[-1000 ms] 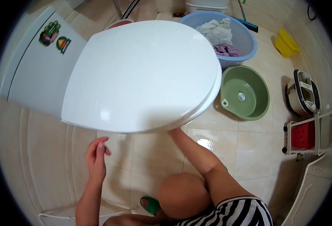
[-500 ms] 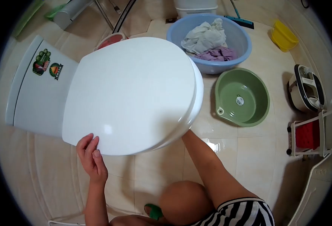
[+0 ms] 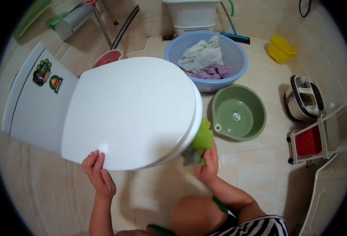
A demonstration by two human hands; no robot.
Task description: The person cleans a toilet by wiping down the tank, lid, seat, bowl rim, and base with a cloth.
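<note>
A white toilet with its lid (image 3: 130, 114) down fills the left and middle of the head view. Fingertips of my left hand (image 3: 98, 173) lie stretched out on the lid's near edge, with the thumb apart from them. My right hand (image 3: 207, 165) is closed on a green and grey cloth (image 3: 201, 137) at the front of the bowl, just under the rim. Part of the cloth is hidden behind the toilet.
A green basin (image 3: 242, 100) stands on the tiled floor right of the toilet. Behind it, a blue tub (image 3: 236, 70) holds clothes. A yellow basin (image 3: 280, 49), a squeegee (image 3: 236, 38), a caddy (image 3: 305, 98) and a white rack (image 3: 311, 143) are farther right.
My right hand has come out from under the toilet's front, bringing the green and grey cloth into sight. My left hand stays at the lid's edge. The camera view has shifted slightly.
</note>
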